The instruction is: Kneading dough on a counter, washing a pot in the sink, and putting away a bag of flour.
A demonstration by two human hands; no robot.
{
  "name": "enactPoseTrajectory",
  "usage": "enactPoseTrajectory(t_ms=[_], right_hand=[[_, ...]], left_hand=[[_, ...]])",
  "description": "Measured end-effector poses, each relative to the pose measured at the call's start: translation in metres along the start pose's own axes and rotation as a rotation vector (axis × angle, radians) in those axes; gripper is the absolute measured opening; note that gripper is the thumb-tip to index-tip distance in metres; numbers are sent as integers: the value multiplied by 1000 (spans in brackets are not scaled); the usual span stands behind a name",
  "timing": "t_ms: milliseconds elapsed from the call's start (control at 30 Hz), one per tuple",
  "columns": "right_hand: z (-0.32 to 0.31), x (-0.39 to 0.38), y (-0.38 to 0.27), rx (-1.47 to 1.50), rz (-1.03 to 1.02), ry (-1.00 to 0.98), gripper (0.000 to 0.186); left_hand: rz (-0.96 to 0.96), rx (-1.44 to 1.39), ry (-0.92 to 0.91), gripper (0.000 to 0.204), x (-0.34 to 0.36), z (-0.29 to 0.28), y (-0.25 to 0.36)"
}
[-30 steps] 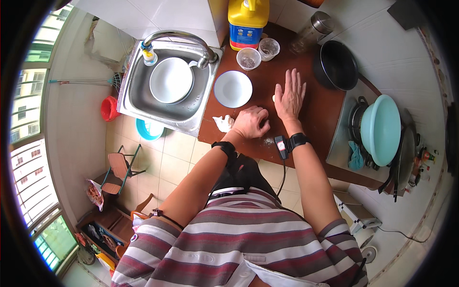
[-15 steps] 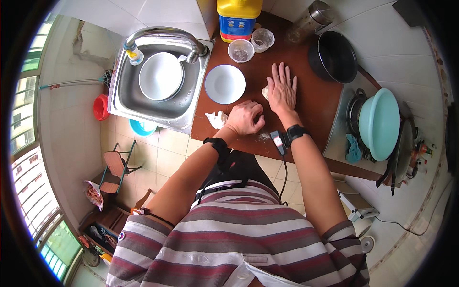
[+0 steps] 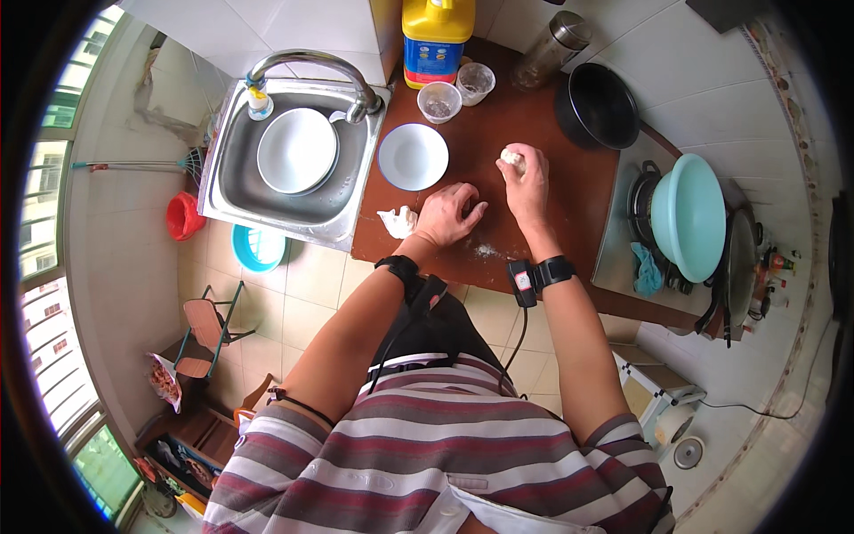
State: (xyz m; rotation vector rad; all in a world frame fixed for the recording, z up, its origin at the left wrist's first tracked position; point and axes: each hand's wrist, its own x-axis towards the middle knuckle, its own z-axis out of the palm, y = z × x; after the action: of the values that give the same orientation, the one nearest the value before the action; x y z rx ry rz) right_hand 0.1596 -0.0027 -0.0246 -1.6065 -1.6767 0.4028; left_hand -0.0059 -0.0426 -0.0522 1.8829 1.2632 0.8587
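My right hand (image 3: pixel 527 182) is closed round a small pale lump of dough (image 3: pixel 512 160), which shows between thumb and fingers over the brown countertop (image 3: pixel 569 209). My left hand (image 3: pixel 447 216) rests on the counter nearer to me, its fingers curled under and the thumb pointing right. Nothing shows in the gap by that thumb, though the palm is hidden. Beside its wrist lies a crumpled white thing (image 3: pixel 397 222), perhaps a plastic bag. A dusting of white powder (image 3: pixel 486 251) marks the counter between my wrists. Beyond my left hand stands a white bowl (image 3: pixel 413 157).
Two clear plastic cups (image 3: pixel 439 102) and a yellow jug (image 3: pixel 436 40) stand at the back, near a glass jar (image 3: pixel 551 49). A black pot (image 3: pixel 598 105) sits back right, before a turquoise basin (image 3: pixel 689 218). Left is a metal sink (image 3: pixel 342 209) holding white bowls (image 3: pixel 298 149).
My right hand has gone from lying flat beside the dough to gripping it. The left hand has stayed nearly in place, its thumb now stretched out more. The view has shifted slightly.
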Motion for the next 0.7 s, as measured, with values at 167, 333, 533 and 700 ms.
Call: enactPoseTrajectory(t_ms=[167,333,533,700], right_hand=[[-8,1,11,237,445,-46,40],[-25,28,1,443,816,-299,52],[28,-22,4,-106,7,-244,39],[33,-43,5,-407,45,-288,51]], left_hand=[[-4,-11,91,43,2,2,13],[82,194,169,32,3,16,6],[85,1,129,35,8,16,-7],[144,-87,121,43,6,11,-4]])
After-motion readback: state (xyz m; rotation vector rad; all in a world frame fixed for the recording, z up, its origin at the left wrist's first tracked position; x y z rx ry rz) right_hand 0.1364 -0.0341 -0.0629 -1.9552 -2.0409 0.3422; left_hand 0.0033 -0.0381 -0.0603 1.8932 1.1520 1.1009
